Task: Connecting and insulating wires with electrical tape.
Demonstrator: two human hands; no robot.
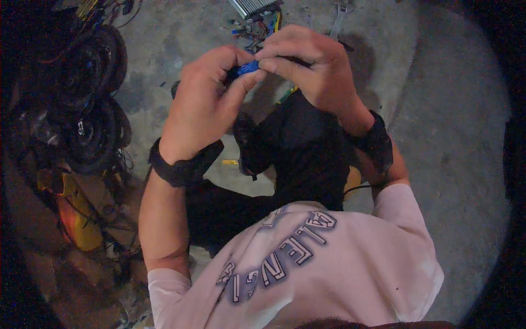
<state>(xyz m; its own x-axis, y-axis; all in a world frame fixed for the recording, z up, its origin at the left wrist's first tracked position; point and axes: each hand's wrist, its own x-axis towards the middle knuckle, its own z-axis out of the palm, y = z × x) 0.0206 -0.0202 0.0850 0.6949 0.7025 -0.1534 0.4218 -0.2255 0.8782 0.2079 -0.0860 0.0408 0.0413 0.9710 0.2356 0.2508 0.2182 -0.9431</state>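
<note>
A small blue plastic piece (247, 68), which looks like a connector, is held up between my two hands above my legs. My left hand (203, 98) pinches it from the left with thumb and fingers. My right hand (315, 74) grips its right end between thumb and fingertips, the other fingers curled over. The fingers partly cover the piece, so its full shape is hidden. Just beyond my hands, a tangle of coloured wires (257, 30) lies on the concrete floor beside a silver finned metal box (255, 6).
Black wheels with tyres (90, 71) and cables crowd the left side, above a yellow-and-red object (82, 219) on brown cardboard. My dark-trousered legs (304, 142) are below my hands. A small yellow item (230, 162) lies on the floor (455, 164) near my foot.
</note>
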